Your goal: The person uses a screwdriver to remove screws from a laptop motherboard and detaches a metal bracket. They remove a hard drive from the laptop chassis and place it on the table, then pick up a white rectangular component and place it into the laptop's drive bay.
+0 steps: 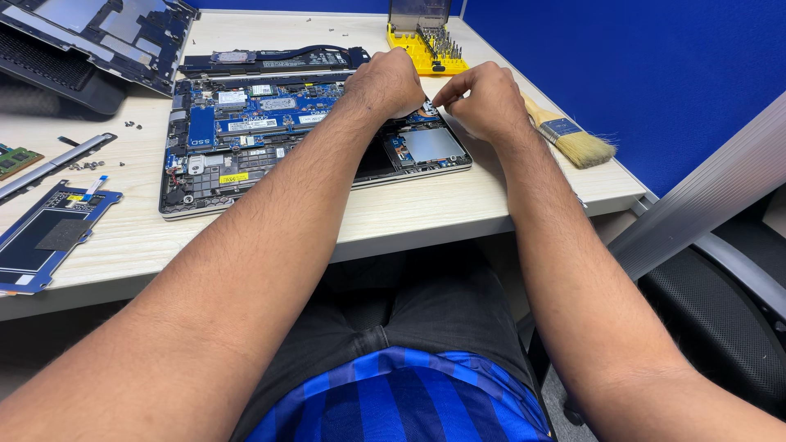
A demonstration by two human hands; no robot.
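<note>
An opened laptop base (270, 131) lies in the middle of the tabletop (409, 213), its blue circuit boards bare. Small white rectangular labels sit on the boards near the top left, and one small yellow label sits low on the left, near the front edge. A plain grey metal plate (431, 144) fills the base's right front corner.

Behind the base, at the far edge, stands a yellow screwdriver-bit holder (426, 45) with a clear lid raised and rows of metal bits. To the right lies a paintbrush (569, 139) with a pale wooden handle, a blue-grey ferrule and light bristles, pointing toward the tabletop's right edge. At the far left a dark laptop cover (98, 37) rests tilted, a flat blue-edged panel (45, 237) lies near the front left corner, and tiny loose screws (133, 125) are scattered between them.

The tabletop is pale wood grain. Blue partition walls (622, 74) close it in at the back and right, and a black mesh chair (720, 319) stands at the lower right.

The left hand (385, 82) rests curled on the upper right part of the base, knuckles up; whether it has hold of anything cannot be told. The right hand (487, 102) is just beside it, fingers drawn together with the tips pinched down at the base's right rear corner; what they pinch is too small to see. The two hands nearly touch above the grey plate.
</note>
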